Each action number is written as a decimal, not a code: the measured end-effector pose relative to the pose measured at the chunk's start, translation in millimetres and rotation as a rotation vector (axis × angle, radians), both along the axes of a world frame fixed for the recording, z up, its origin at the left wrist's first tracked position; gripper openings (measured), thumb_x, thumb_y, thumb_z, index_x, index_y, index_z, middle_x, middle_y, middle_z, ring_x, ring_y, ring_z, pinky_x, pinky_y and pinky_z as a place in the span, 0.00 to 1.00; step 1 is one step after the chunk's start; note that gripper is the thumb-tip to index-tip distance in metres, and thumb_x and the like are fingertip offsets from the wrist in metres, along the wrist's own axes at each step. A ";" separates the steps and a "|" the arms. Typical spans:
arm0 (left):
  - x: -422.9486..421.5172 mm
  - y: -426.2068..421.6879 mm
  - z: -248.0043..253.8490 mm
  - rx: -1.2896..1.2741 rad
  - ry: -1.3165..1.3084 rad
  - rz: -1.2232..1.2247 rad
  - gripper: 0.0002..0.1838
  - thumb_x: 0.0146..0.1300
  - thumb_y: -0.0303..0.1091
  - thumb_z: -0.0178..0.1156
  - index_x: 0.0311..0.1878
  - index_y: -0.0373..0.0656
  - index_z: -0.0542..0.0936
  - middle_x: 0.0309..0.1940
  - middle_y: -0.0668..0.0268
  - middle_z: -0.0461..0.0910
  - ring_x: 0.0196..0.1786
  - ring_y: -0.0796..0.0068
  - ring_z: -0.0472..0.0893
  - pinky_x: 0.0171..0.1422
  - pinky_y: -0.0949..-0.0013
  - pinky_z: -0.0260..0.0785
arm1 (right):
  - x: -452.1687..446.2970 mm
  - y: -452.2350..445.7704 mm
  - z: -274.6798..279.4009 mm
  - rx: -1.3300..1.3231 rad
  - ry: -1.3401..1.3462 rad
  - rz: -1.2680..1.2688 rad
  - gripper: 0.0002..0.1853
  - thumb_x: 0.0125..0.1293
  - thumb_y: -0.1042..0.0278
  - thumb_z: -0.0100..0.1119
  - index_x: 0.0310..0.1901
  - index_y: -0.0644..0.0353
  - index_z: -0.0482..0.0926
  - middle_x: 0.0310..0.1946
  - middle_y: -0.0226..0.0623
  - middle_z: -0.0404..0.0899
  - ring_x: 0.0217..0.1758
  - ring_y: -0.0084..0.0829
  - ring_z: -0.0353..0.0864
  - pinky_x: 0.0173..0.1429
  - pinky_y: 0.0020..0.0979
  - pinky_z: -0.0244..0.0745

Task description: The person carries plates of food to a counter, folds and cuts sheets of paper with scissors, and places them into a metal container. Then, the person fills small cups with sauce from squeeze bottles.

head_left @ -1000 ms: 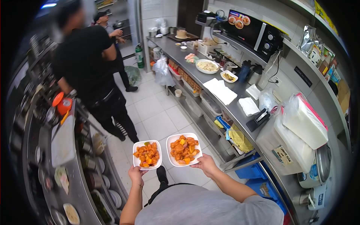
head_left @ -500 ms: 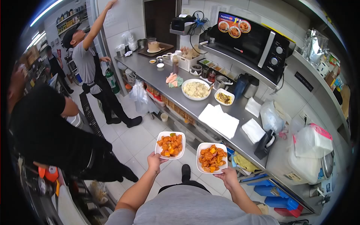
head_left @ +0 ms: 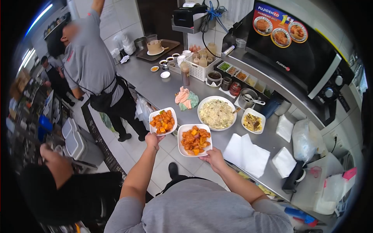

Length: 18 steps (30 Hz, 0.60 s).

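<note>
My left hand (head_left: 154, 140) grips the lower edge of a small square white bowl (head_left: 173, 131) filled with orange-red glazed food chunks. Gripping the lower right edge of a larger square white bowl (head_left: 181, 150) with similar food is my right hand (head_left: 213, 158). Both bowls are level, side by side and very close, near the counter's front edge. Beyond them on the steel counter (head_left: 134, 75) lie a pink and green cloth (head_left: 187, 98), a round bowl of pale food (head_left: 217, 113) and a small square bowl with yellowish food (head_left: 253, 121).
White paper sheets (head_left: 246, 154) lie on the counter to the right, below a black microwave (head_left: 289, 46) on a shelf. A person in grey (head_left: 91, 58) stands at left with an arm raised. Another person's dark-clad body (head_left: 70, 194) is close at lower left.
The view has moved closer to the counter and both bowls are now beside its edge. The bowls have come nearer each other. The person in grey appears nearer, and the dark-clad person lower in view.
</note>
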<state>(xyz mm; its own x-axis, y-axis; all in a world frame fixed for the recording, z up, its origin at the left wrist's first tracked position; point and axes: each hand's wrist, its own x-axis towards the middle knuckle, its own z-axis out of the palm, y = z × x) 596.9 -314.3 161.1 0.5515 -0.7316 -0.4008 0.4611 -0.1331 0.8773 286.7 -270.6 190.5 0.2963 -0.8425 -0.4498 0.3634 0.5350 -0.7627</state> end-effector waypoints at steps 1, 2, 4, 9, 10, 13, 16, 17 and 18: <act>18.6 -30.3 -5.8 0.006 0.012 0.022 0.20 0.58 0.18 0.41 0.55 0.22 0.63 0.47 0.45 0.75 0.40 0.51 0.83 0.41 0.59 0.84 | 19.4 -18.3 -5.4 -0.006 -0.014 -0.015 0.17 0.61 0.79 0.41 0.51 0.76 0.66 0.46 0.50 0.75 0.41 0.40 0.82 0.45 0.35 0.83; 38.2 -59.7 -20.0 0.025 0.018 0.035 0.20 0.58 0.18 0.41 0.55 0.22 0.63 0.48 0.45 0.74 0.40 0.51 0.83 0.40 0.59 0.84 | 39.0 -32.9 -7.3 0.001 -0.031 -0.040 0.16 0.62 0.79 0.41 0.51 0.76 0.66 0.46 0.50 0.75 0.41 0.40 0.82 0.45 0.35 0.83; 66.0 -106.6 -22.8 0.112 0.061 0.060 0.20 0.59 0.16 0.40 0.56 0.23 0.63 0.49 0.45 0.73 0.41 0.51 0.83 0.39 0.60 0.84 | 80.1 -56.2 -13.2 0.038 -0.027 -0.124 0.16 0.62 0.80 0.41 0.51 0.75 0.66 0.46 0.51 0.75 0.42 0.40 0.82 0.44 0.35 0.83; 93.9 -183.8 -20.5 0.097 0.063 -0.061 0.20 0.63 0.19 0.44 0.58 0.23 0.62 0.50 0.44 0.73 0.43 0.50 0.82 0.42 0.64 0.84 | 148.4 -111.2 -41.7 0.069 0.086 -0.287 0.17 0.62 0.80 0.40 0.52 0.74 0.65 0.48 0.50 0.74 0.44 0.40 0.82 0.43 0.34 0.84; 98.2 -191.7 -20.2 0.101 0.077 -0.085 0.20 0.64 0.19 0.45 0.59 0.23 0.61 0.51 0.44 0.73 0.43 0.50 0.82 0.42 0.64 0.84 | 157.6 -116.6 -43.2 0.066 0.118 -0.303 0.17 0.62 0.79 0.40 0.53 0.73 0.65 0.48 0.49 0.74 0.44 0.40 0.82 0.43 0.34 0.84; 111.5 -205.7 -27.9 0.100 0.125 -0.267 0.26 0.70 0.38 0.45 0.62 0.26 0.58 0.52 0.46 0.73 0.46 0.50 0.81 0.52 0.60 0.79 | 181.0 -130.7 -53.7 0.025 0.074 -0.391 0.18 0.65 0.76 0.45 0.55 0.72 0.64 0.48 0.48 0.74 0.45 0.39 0.81 0.48 0.34 0.82; 119.6 -176.5 -37.9 0.146 0.020 -0.349 0.30 0.70 0.54 0.43 0.64 0.38 0.61 0.47 0.50 0.77 0.43 0.59 0.82 0.49 0.62 0.75 | 186.6 -140.4 -49.9 0.017 -0.098 -0.395 0.22 0.66 0.72 0.52 0.60 0.69 0.63 0.50 0.47 0.74 0.46 0.37 0.81 0.52 0.34 0.79; 132.3 -166.6 -59.5 0.166 -0.010 -0.387 0.29 0.70 0.55 0.45 0.62 0.41 0.63 0.44 0.51 0.78 0.41 0.62 0.82 0.45 0.63 0.76 | 183.4 -138.5 -50.5 0.012 -0.077 -0.383 0.22 0.66 0.71 0.53 0.60 0.68 0.64 0.48 0.46 0.75 0.45 0.35 0.81 0.53 0.33 0.78; 139.0 -149.3 -71.7 0.244 -0.084 -0.446 0.28 0.69 0.55 0.45 0.60 0.41 0.64 0.41 0.53 0.79 0.38 0.64 0.82 0.42 0.62 0.76 | 176.3 -131.6 -53.7 0.005 -0.056 -0.369 0.23 0.65 0.71 0.55 0.60 0.67 0.65 0.46 0.45 0.77 0.44 0.33 0.81 0.53 0.32 0.77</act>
<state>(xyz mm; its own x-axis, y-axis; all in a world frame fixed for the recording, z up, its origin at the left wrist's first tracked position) 735.9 -463.6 89.4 0.2446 -0.7938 -0.5568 0.2420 -0.5061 0.8278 463.0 -402.2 136.8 -0.0029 -0.8951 -0.4459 0.5733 0.3638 -0.7341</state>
